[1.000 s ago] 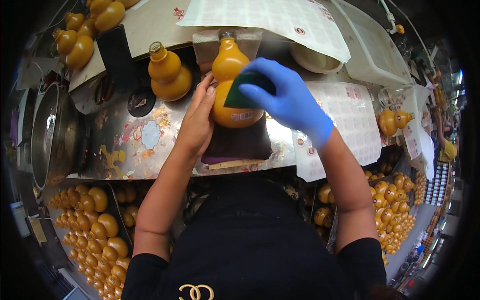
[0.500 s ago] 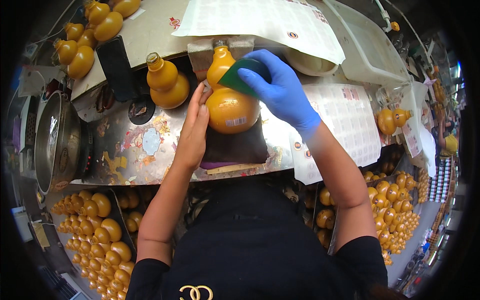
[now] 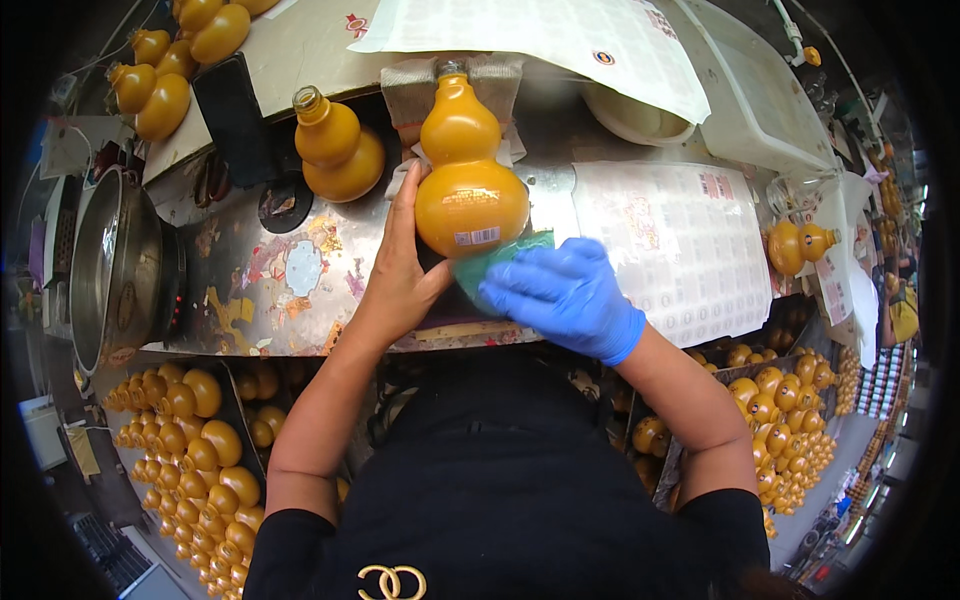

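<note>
A yellow gourd-shaped bottle (image 3: 470, 205) lies on its back on the bench, its threaded neck pointing away from me. On its lower bulb are faint gold print and a small white barcode label (image 3: 477, 236). My bare left hand (image 3: 400, 270) steadies the bottle, fingers along its left side and thumb near its base. My blue-gloved right hand (image 3: 560, 298) grips a thin green pad (image 3: 490, 270) against the base, below the label. The pad is blurred, so its exact kind is unclear. A grey cloth (image 3: 402, 95) lies under the neck.
Another gourd-shaped bottle (image 3: 338, 148) and a phone (image 3: 235, 118) on a stand are to the left, beyond a metal pan (image 3: 112, 270). Label sheets (image 3: 670, 250) lie on the right, near a white bowl (image 3: 637, 115) and clear plastic tub (image 3: 755, 90). Many bottles (image 3: 200, 455) fill crates below.
My right hand has brought the green pad from the bottle's waist down toward me to its base. My left hand's thumb has spread toward the base, and the label sheet is uncovered more.
</note>
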The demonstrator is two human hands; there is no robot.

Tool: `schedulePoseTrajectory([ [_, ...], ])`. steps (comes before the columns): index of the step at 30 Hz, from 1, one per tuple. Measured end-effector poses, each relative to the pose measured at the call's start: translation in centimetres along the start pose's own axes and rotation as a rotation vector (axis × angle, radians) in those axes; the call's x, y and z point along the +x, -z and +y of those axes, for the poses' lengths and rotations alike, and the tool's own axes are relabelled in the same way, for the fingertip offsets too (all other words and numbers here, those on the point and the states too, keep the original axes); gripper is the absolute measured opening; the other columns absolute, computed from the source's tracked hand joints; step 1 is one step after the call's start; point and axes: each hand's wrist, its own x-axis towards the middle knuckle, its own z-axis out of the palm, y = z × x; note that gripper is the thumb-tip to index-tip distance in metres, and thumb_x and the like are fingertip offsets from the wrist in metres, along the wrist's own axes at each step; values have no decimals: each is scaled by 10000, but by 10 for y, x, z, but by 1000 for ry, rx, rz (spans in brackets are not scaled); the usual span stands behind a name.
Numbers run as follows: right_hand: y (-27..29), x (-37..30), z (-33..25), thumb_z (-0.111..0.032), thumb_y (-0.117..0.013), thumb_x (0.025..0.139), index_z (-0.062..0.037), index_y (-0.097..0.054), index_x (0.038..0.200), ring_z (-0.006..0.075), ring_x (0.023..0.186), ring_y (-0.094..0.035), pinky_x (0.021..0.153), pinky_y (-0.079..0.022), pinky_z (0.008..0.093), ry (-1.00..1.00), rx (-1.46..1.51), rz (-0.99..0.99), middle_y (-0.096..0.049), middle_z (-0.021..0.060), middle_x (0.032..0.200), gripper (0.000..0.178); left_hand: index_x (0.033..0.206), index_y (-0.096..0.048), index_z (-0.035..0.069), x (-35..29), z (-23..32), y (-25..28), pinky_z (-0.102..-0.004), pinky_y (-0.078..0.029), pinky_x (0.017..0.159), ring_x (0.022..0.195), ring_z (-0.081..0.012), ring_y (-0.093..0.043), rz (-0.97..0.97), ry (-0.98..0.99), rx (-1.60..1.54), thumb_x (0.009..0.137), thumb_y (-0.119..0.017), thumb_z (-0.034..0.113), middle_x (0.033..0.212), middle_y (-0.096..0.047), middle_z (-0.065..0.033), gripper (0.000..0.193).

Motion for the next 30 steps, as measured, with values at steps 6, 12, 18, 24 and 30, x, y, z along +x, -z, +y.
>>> schedulePoseTrajectory([
  [6,3,-7,-10,-23,-684,743,-88,-662,950,169,814,-622,679,-472,279,-291,370,-12,-642,34,916,218,1469,-248,60,-4,-3,1,-378,-312,1088,1311,-312,-392,35,-34,29,699,-781,97,1423,-381,-175,937],
  [12,15,-12,6,-239,-523,942,-13,-605,872,114,738,-557,692,-445,244,-1311,1133,477,-590,44,816,250,1393,-415,57,16,31,43,-393,-287,1096,1315,-296,-378,16,-294,174,727,-773,250,1393,-429,-131,781],
  [18,5,-16,-6,-239,-598,922,-38,-619,728,69,629,-535,620,-443,220,-1414,1219,438,-600,18,691,280,1164,-568,47,123,17,62,-350,-380,997,1155,-246,-512,28,-365,432,920,-559,156,1205,-560,-128,268],
  [24,17,-53,-10,-201,-565,935,-20,-625,740,77,665,-515,662,-409,234,-1426,1109,522,-593,21,712,272,1026,-539,52,144,33,76,-321,-451,938,1046,-181,-569,-338,-147,128,909,-606,136,1166,-595,-97,159],
  [30,9,-88,-10,-171,-501,939,-19,-581,704,104,689,-502,664,-397,268,-1316,1005,558,-552,22,723,291,1060,-610,41,86,62,92,-283,-520,853,939,-147,-620,-427,-161,-106,874,-664,126,1018,-632,-60,211],
])
